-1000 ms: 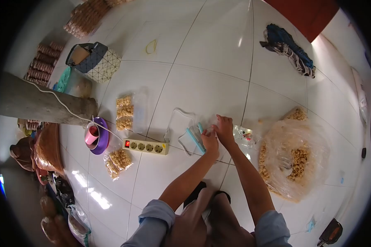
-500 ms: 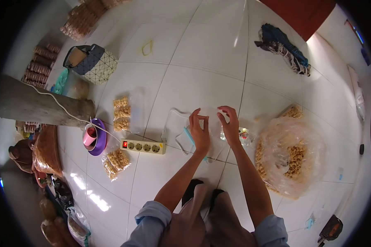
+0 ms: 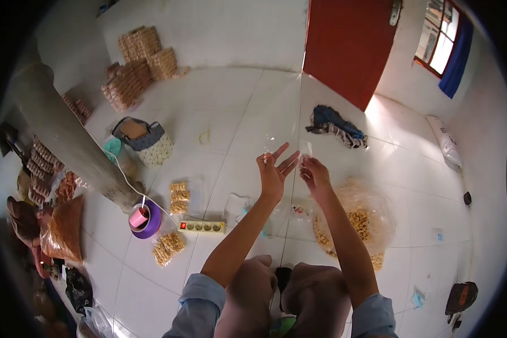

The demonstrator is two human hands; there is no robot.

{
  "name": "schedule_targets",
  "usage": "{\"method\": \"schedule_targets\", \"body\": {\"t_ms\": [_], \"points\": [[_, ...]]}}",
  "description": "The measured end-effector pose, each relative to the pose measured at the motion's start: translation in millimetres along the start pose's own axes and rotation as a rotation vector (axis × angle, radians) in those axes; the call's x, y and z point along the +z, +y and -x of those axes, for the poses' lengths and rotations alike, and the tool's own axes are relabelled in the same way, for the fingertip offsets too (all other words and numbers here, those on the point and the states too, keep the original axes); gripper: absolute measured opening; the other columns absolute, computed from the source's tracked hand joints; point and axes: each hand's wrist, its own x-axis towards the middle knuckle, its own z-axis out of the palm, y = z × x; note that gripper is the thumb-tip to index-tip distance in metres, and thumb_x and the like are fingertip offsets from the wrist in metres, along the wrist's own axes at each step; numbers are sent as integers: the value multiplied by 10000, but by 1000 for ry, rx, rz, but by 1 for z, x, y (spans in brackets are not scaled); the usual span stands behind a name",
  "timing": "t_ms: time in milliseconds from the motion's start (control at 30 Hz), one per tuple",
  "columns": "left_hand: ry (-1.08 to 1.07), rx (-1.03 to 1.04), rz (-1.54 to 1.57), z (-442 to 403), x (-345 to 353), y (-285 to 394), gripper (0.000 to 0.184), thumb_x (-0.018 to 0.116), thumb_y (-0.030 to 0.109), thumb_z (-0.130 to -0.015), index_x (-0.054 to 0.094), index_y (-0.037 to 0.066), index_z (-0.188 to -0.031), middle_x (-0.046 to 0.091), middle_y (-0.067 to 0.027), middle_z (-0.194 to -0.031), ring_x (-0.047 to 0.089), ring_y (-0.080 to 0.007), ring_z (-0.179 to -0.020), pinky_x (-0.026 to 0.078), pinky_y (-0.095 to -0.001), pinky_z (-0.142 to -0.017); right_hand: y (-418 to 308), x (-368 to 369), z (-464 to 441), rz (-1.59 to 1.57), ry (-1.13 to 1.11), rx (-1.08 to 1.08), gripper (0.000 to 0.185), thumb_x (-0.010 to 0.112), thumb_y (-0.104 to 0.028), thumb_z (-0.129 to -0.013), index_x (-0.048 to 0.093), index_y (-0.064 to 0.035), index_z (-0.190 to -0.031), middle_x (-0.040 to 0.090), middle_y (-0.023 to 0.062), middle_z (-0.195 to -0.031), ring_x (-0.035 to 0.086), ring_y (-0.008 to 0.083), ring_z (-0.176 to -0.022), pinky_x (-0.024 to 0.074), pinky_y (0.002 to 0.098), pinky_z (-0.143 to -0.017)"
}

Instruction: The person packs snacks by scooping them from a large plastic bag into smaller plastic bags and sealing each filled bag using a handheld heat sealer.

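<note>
My left hand (image 3: 272,176) is raised over the floor, thumb and index finger pinched on a clear plastic piece, the other fingers spread. Close by on its right, my right hand (image 3: 315,172) has its fingertips pressed together on clear plastic too. The plastic is thin and its outline is hard to make out. Beyond and below the hands lies a light blue tool (image 3: 263,232), partly hidden by my left forearm. A large clear bag of ring-shaped snacks (image 3: 359,221) sits behind my right forearm. A small packet with coloured bits (image 3: 300,210) lies between the forearms.
A power strip (image 3: 201,227), packed snack bags (image 3: 179,198), another snack bag (image 3: 168,248) and a purple basin (image 3: 150,227) are at the left. Farther off are a pillar (image 3: 76,129), a handbag (image 3: 142,141), dark cloth (image 3: 337,125) and a red door (image 3: 346,50).
The view has tilted up, showing more of the door and wall. My hands have risen from near the blue tool, and their fingers have closed on clear plastic.
</note>
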Motion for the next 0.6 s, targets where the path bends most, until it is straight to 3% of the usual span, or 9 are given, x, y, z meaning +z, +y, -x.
{"method": "schedule_targets", "body": {"t_ms": [133,200,233,300,367,433,500,533,600], "points": [[-15,-20,-3,25,22,5,179,374,191,-946,239,101,-1020,401,-199,-1246,530,-336,-1049,481,-378,-860,-37,1,35,55,158,-438,157,638,-135,-807,568,-27,-895,561,14,-726,509,87,-616,412,208,-546],[289,395,-575,36,14,-20,357,527,96,-857,299,83,-1131,366,-182,-1258,475,-319,-1083,418,-377,-911,-41,-4,53,413,302,-672,79,670,-71,-761,598,-42,-777,548,26,-635,478,87,-530,380,221,-487],[278,407,-564,40,22,-12,357,527,96,-857,299,83,-1131,366,-182,-1258,475,-319,-1083,418,-377,-911,-42,-5,66,414,300,-691,79,670,-71,-761,598,-42,-777,548,26,-635,478,87,-530,380,221,-487],[117,815,-1258,53,24,14,505,594,53,-786,332,49,-1217,380,-149,-1255,362,-291,-1157,349,-371,-961,-39,-7,92,780,361,-695,76,678,-56,-735,602,-45,-729,554,41,-657,486,106,-528,391,240,-493],[-77,834,-1435,55,28,36,586,641,120,-775,328,60,-1267,421,-132,-1228,395,-287,-1136,328,-394,-972,-45,-7,100,882,288,-799,81,683,-61,-725,603,-44,-722,555,43,-667,494,118,-531,400,249,-498],[-485,163,-1152,59,17,35,659,685,192,-759,322,67,-1295,446,-122,-1229,432,-243,-1129,342,-381,-962,-43,-4,102,1003,194,-894,87,689,-65,-715,605,-44,-714,556,45,-677,503,131,-534,408,258,-503],[-416,57,-1063,63,11,29,589,692,205,-761,406,62,-1256,541,-119,-1138,533,-187,-1033,424,-335,-879,-39,1,102,1023,123,-1040,115,703,-86,-703,598,-39,-715,550,42,-686,522,152,-564,418,265,-508],[-429,-151,-1004,57,6,32,471,685,185,-768,480,46,-1168,582,-106,-1057,571,-160,-948,459,-296,-793,-39,3,105,1027,117,-1029,115,703,-86,-703,598,-39,-715,550,42,-686,522,152,-564,418,265,-508],[-451,-355,-948,47,1,36,356,679,165,-775,553,30,-1080,623,-94,-977,609,-134,-863,495,-258,-708,-44,11,107,937,144,-749,126,703,-77,-702,603,-51,-775,553,54,-739,540,158,-625,422,261,-519]]}}
